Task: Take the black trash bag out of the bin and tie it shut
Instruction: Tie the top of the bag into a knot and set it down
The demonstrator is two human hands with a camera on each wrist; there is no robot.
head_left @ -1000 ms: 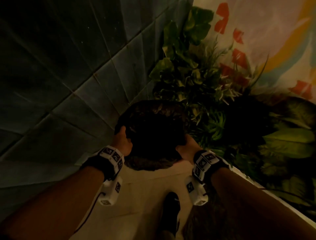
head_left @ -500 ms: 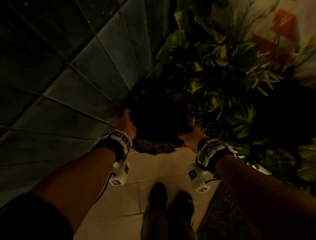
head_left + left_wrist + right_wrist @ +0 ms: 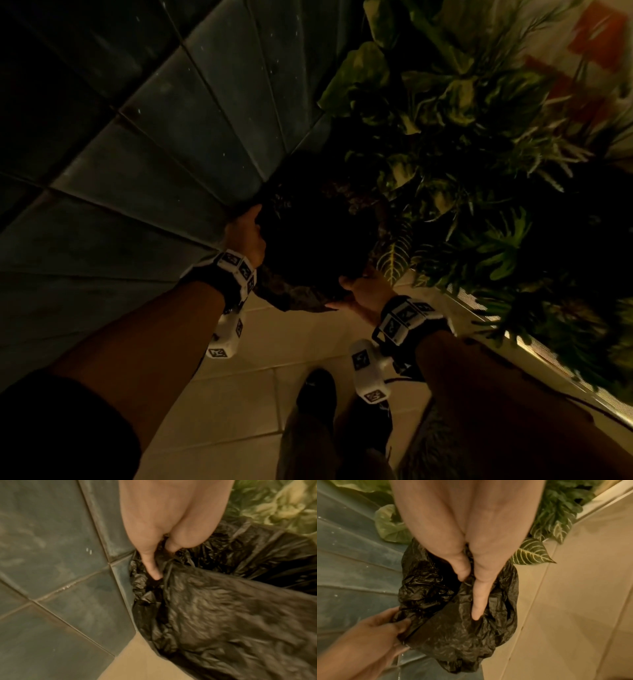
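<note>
1. My left hand (image 3: 245, 233) has a pinch on the left edge of the black trash bag (image 3: 318, 236), thumb (image 3: 151, 566) pressed down into the crinkled plastic. The other fingers are tucked behind the plastic in the wrist view.
2. My right hand (image 3: 359, 294) grips the opposite edge of the bag, thumb (image 3: 479, 597) laid flat along the outside and the fingers curled into the folds.
3. The bag hangs bunched between both hands, right in the corner where the dark tiled wall (image 3: 144, 147) meets the plants (image 3: 472, 154). The right wrist view shows it as a crumpled bundle with beige floor (image 3: 573, 601) showing past it.
4. There's a textured dark shape (image 3: 294, 298) just under the bag in the head view. It could be the bin, but it's too dim for me to say, and I can't tell how far the bag is out of it.
5. A striped leaf (image 3: 530, 553) sits just beside my right hand, close to the bag.
6. My shoes (image 3: 315, 394) are on the floor tiles below.
</note>
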